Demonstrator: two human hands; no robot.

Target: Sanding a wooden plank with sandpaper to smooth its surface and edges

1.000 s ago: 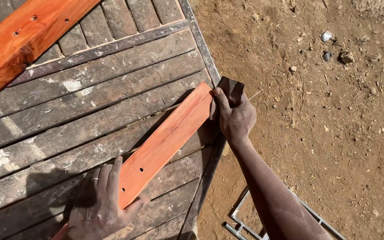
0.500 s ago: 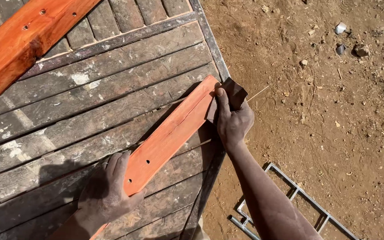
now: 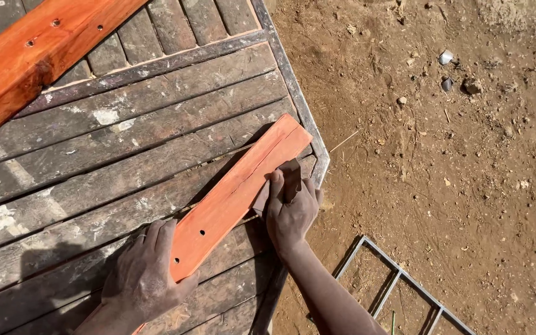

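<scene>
The weathered grey slatted table (image 3: 125, 155) filled the left and centre of the frame, its metal rim cutting diagonally towards the bare dirt ground (image 3: 466, 186) on the right. Across the upper left corner lay a thick orange-stained beam (image 3: 32, 56), drilled with a few holes and well apart from the work. Centre frame, the orange-stained board (image 3: 237, 192) lay flat and diagonal on the slats, its upper end just short of the table's rim, two small holes showing near its lower half. At lower right, a grey metal frame (image 3: 398, 279) rested on the dirt. The left hand (image 3: 144, 279) was spread flat at lower centre, fingers open and pressing down on the board's lower end, pinning rather than gripping it. The right hand (image 3: 290, 208) sat at the board's right edge, fingers curled closed around a small dark sanding pad (image 3: 283, 180) held against the wood. To do this well, I'd judge the pinning hand wanted steady downward weight so the board could not skate on the slats, and the pad wanted to run along the grain with even pressure, kept flat to the edge so it would not round it over. A few pale stones (image 3: 446, 57) dotted the ground at upper right.
</scene>
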